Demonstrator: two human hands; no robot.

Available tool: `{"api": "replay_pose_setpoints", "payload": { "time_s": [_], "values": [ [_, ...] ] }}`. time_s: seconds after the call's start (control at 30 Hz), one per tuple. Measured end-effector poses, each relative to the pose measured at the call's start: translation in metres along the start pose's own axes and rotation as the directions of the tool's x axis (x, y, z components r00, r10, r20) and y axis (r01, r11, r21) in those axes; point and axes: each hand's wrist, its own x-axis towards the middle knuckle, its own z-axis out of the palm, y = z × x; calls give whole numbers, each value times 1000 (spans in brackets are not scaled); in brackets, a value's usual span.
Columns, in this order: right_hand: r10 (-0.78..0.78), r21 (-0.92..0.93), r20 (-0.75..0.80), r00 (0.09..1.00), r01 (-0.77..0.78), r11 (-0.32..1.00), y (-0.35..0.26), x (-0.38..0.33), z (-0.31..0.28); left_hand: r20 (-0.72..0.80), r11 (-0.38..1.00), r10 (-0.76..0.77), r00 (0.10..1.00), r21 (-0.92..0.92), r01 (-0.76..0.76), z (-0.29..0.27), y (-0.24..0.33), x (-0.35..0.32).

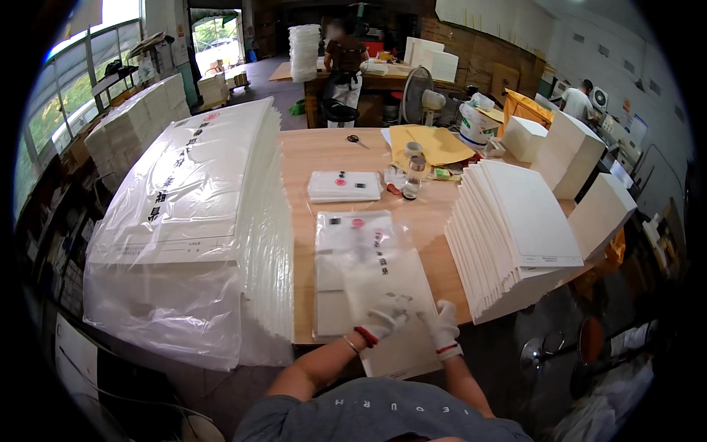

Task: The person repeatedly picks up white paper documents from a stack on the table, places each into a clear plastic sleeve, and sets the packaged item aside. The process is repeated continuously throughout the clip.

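A cream paper folder point(401, 280) lies slanted in front of me, its lower end reaching past the table's near edge. Its upper part overlaps a clear plastic bag point(353, 221) with dark and red print; I cannot tell how far it is inside. My left hand point(387, 317), in a white glove with a red cuff, rests over the folder with fingers stretched out, slightly blurred. My right hand point(444, 325), also gloved, is closed on the folder's right edge, thumb toward the middle. More bags and pale sheets lie beneath the folder.
A tall stack of bagged folders point(184, 169) fills the left. White folders point(515, 221) stand stacked at right. Farther back are a small pile of bags point(344, 186), a clear jar point(414, 177), scissors point(357, 141) and yellow envelopes point(434, 144). Two people work in the background.
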Motion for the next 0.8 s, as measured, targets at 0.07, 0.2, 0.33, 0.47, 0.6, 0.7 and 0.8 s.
{"api": "replay_pose_setpoints", "payload": {
  "time_s": [0.07,0.2,0.33,0.47,0.6,0.7,0.8],
  "values": [
    [-226,-107,-176,958,209,972,23,29,48,78,996,61,995,56,-66,18,-22,-17],
    [-14,-285,306,952,106,953,-14,88,63,-16,837,360,933,447,-315,38,-60,-53],
    [38,-388,415,909,139,911,-19,112,55,-320,740,-16,947,633,226,27,-87,-53],
    [-52,-328,379,924,186,926,14,97,62,34,719,-683,730,212,662,-32,-88,-51],
    [-122,-354,483,867,320,879,35,35,41,-82,712,-688,721,-273,647,-21,-95,-87],
    [-396,-333,559,729,634,698,69,-6,42,-236,804,-592,770,-239,545,-7,-73,-127],
    [-291,-419,605,741,607,676,64,-52,8,-57,688,-715,696,-233,688,-29,-18,-162]
  ]
}}
